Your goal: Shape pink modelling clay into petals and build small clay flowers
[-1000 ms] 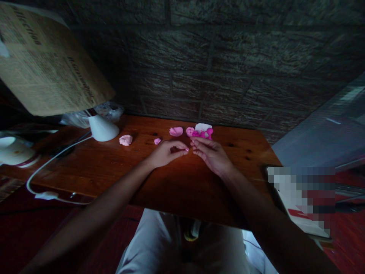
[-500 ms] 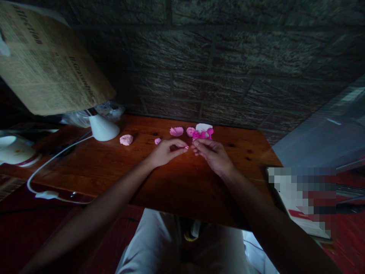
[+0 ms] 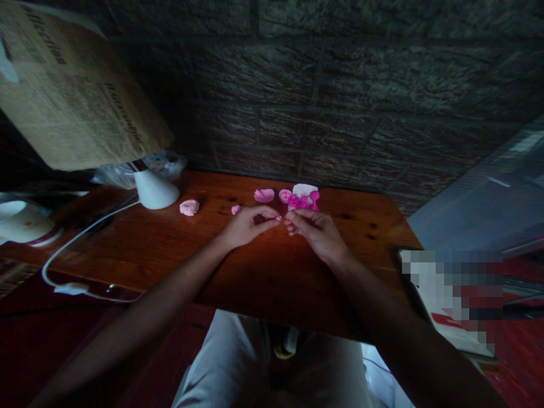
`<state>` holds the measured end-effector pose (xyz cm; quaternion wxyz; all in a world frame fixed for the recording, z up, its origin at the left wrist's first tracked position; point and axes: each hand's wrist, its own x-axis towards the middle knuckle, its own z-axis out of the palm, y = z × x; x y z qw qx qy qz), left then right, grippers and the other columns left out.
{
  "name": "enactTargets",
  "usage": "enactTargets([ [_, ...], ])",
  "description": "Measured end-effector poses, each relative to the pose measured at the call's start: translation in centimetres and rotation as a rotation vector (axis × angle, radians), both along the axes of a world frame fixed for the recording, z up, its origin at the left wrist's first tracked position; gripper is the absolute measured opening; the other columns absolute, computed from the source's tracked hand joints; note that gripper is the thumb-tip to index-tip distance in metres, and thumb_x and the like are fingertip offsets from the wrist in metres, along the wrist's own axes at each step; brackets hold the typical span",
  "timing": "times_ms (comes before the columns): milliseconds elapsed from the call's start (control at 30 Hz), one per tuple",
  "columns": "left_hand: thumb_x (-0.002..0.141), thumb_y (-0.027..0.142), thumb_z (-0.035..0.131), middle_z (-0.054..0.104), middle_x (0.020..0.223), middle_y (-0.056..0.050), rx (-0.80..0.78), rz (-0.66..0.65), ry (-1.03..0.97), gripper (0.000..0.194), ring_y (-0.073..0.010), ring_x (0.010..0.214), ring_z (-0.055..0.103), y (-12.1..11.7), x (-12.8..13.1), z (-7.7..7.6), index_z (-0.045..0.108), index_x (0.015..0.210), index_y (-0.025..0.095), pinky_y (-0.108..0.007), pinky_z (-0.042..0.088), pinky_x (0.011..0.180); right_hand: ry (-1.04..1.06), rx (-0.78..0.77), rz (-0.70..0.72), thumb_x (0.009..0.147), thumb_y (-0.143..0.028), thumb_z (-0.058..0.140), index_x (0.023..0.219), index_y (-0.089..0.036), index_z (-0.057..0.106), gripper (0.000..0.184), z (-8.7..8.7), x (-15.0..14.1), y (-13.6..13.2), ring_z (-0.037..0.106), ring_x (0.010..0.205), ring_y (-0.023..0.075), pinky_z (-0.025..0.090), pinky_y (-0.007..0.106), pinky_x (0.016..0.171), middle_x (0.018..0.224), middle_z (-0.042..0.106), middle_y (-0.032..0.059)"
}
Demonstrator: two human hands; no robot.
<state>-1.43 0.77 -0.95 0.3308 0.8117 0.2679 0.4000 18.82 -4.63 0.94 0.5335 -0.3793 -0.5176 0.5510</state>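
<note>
My left hand [image 3: 251,225] pinches a tiny piece of pink clay [image 3: 278,217] between thumb and forefinger. Close beside it, my right hand [image 3: 313,228] has its fingertips pressed together; whatever they may hold is too small to make out. Just behind the hands lie a bright magenta clay shape [image 3: 305,199], a round pink clay piece [image 3: 285,196] and a pink dish-like clay piece [image 3: 264,195]. A small pink lump [image 3: 236,209] is partly covered by my left hand. Farther left rests a larger pale pink clay lump [image 3: 189,207].
A lamp with a newsprint shade [image 3: 89,96] and white base [image 3: 156,190] stands on the wooden table [image 3: 140,243]. Its white cord [image 3: 59,252] loops over the front edge. A white cup [image 3: 23,224] is at far left. The brick wall [image 3: 276,85] rises behind.
My right hand has shifted very slightly, its fingertips drawing a little nearer the left hand's. My left hand keeps its pinch, and the clay pieces on the table stay put.
</note>
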Motion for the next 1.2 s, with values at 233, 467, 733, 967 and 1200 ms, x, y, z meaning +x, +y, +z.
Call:
enactTargets([
  [233, 0.091, 0.036, 0.073, 0.081, 0.102, -0.009, 0.006, 0.028, -0.007, 0.022, -0.0194, 0.092, 0.076, -0.01, 0.03, 0.06, 0.076, 0.099, 0.016, -0.031, 0.060, 0.085, 0.033, -0.057, -0.064, 0.065, -0.054, 0.090, 0.080, -0.021, 0.079, 0.037, -0.53, -0.04, 0.19, 0.061, 0.066, 0.0124, 0.053, 0.029, 0.065, 0.074, 0.072, 0.0017],
  [467, 0.092, 0.035, 0.071, 0.081, 0.103, -0.009, 0.015, 0.040, -0.013, 0.021, -0.0185, 0.092, 0.076, -0.04, -0.05, 0.06, 0.076, 0.100, 0.016, -0.030, 0.059, 0.084, 0.050, -0.049, -0.016, 0.066, -0.052, 0.091, 0.082, -0.022, 0.079, 0.037, -0.61, 0.08, 0.34, 0.065, 0.070, 0.0124, 0.056, 0.030, 0.070, 0.077, 0.073, 0.0016],
  [733, 0.091, 0.041, 0.073, 0.081, 0.100, -0.009, 0.002, 0.032, 0.013, 0.027, -0.0190, 0.089, 0.076, -0.06, 0.02, 0.08, 0.076, 0.099, 0.015, -0.029, 0.059, 0.081, 0.025, -0.049, -0.021, 0.066, -0.055, 0.089, 0.080, -0.021, 0.080, 0.038, -0.18, -0.14, -0.03, 0.065, 0.067, 0.0137, 0.056, 0.030, 0.066, 0.073, 0.074, 0.0021],
  [967, 0.090, 0.040, 0.074, 0.081, 0.099, -0.009, -0.005, 0.044, -0.001, 0.026, -0.0184, 0.086, 0.075, -0.05, -0.03, 0.16, 0.077, 0.098, 0.016, -0.029, 0.059, 0.078, 0.126, -0.099, -0.020, 0.066, -0.044, 0.092, 0.095, -0.024, 0.083, 0.037, -0.82, 0.11, 0.39, 0.068, 0.076, 0.0134, 0.058, 0.032, 0.076, 0.088, 0.079, 0.0030],
  [1200, 0.090, 0.039, 0.074, 0.081, 0.100, -0.009, -0.003, 0.041, -0.012, 0.024, -0.0188, 0.088, 0.075, -0.08, 0.03, 0.17, 0.077, 0.097, 0.016, -0.030, 0.058, 0.080, 0.138, -0.123, -0.014, 0.064, -0.045, 0.093, 0.089, -0.024, 0.083, 0.034, -0.28, 0.27, 0.34, 0.066, 0.077, 0.0126, 0.055, 0.029, 0.073, 0.087, 0.077, 0.0029],
])
